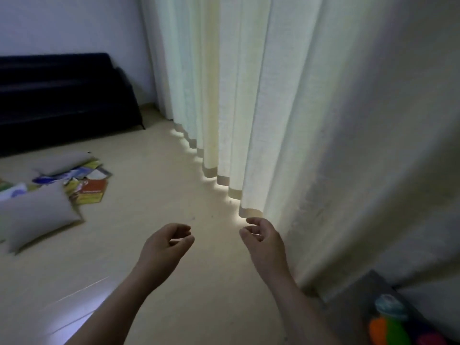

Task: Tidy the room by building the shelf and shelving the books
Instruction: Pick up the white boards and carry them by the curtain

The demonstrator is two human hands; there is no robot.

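Several colourful books [86,181] lie scattered on the pale floor at the left, partly under two grey cushions. My left hand [165,244] hangs over the floor at lower centre, fingers loosely curled and holding nothing. My right hand [262,239] is a little to its right, close to the hem of the curtain, also loosely curled and holding nothing. Both hands are well away from the books. No shelf parts are in view.
A long cream curtain [249,95] fills the middle and right. A dark sofa [62,95] stands against the far left wall. A grey cushion [37,216] lies by the books. Colourful toys [390,322] sit at the bottom right corner.
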